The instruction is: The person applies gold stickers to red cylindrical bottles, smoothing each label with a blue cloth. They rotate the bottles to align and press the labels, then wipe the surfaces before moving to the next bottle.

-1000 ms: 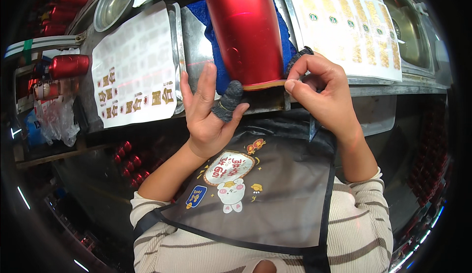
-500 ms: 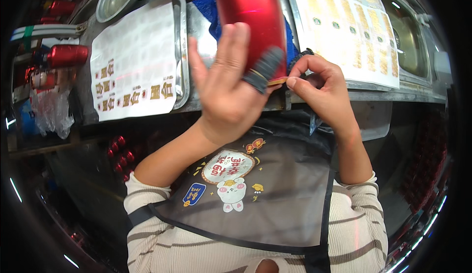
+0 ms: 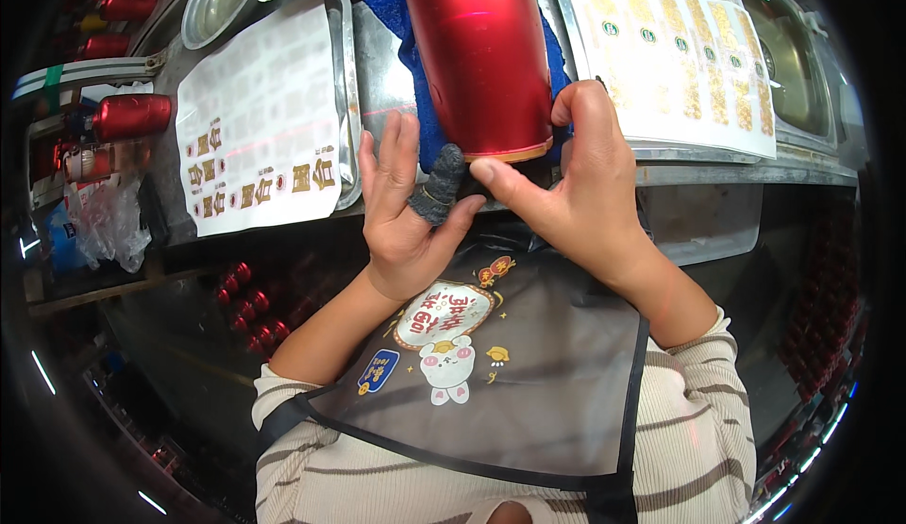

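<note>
A glossy red metal bottle (image 3: 481, 62) lies with its near end toward me, a narrow gold band running round that end. My right hand (image 3: 580, 166) spans this near end, thumb at the gold rim and bent fingers against the right side; the undersides of those fingers are hidden. At the bottle's near left corner, my left hand (image 3: 406, 213) is open with fingers apart. One of its fingers wears a dark grey finger cover (image 3: 439, 187), its tip close to the rim. Beneath the bottle is a blue cloth (image 3: 392, 15).
On the left, a white sticker sheet (image 3: 264, 118) with gold-brown decals lies over a metal tray (image 3: 347, 99). Another sheet (image 3: 679, 62) with gold strips lies right. A metal bowl (image 3: 222, 0) stands far left, near more red bottles (image 3: 132, 116). A metal basin (image 3: 788, 71) is at right.
My left hand has come off the bottle's top, moving nearer and left. My right hand has gone from a pinch at the rim's right corner to spanning the near end.
</note>
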`<state>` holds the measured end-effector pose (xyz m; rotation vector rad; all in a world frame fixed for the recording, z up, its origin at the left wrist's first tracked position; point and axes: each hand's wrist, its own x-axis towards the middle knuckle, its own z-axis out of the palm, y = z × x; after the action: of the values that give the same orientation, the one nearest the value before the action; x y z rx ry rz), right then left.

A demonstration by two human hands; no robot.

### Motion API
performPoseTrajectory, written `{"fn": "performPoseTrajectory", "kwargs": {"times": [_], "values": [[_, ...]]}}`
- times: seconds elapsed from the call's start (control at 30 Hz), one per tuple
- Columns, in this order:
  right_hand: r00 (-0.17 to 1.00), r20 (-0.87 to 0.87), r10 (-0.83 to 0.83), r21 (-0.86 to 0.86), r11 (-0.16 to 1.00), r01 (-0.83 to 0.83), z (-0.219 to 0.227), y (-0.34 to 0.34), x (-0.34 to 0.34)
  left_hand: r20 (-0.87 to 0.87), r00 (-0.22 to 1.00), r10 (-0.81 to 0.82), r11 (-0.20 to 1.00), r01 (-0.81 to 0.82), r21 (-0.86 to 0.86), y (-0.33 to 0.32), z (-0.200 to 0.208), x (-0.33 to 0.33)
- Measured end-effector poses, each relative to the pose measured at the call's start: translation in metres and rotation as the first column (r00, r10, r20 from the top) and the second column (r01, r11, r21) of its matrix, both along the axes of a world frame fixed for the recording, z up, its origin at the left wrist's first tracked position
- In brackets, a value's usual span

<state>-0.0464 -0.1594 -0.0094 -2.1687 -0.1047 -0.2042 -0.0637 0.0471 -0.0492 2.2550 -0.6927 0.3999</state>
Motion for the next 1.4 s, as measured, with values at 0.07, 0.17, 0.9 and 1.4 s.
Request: {"fn": "performPoseTrajectory", "kwargs": {"times": [0.07, 0.17, 0.9, 1.4], "values": [[1.000, 0.025, 0.001, 0.017, 1.000, -0.001, -0.004, 0.001, 0.001, 0.043, 0.999, 0.007, 0.999, -0.009, 0.043, 0.000, 0.000, 0.002], [0.998, 0.056, 0.017, 0.036, 0.999, -0.019, -0.006, 0.000, 0.002, 0.103, 0.994, -0.023, 0.995, 0.012, 0.099, 0.000, 0.004, 0.006], [0.967, -0.216, 0.137, 0.469, 0.883, -0.020, -0.015, -0.018, 0.002, 0.060, 0.993, 0.106, 0.981, -0.115, 0.156, -0.019, 0.031, 0.018], [0.977, 0.211, 0.003, 0.013, 1.000, -0.006, -0.012, 0.008, 0.005, -0.043, 0.992, 0.117, 0.992, -0.115, 0.049, 0.000, 0.005, -0.005]]}}
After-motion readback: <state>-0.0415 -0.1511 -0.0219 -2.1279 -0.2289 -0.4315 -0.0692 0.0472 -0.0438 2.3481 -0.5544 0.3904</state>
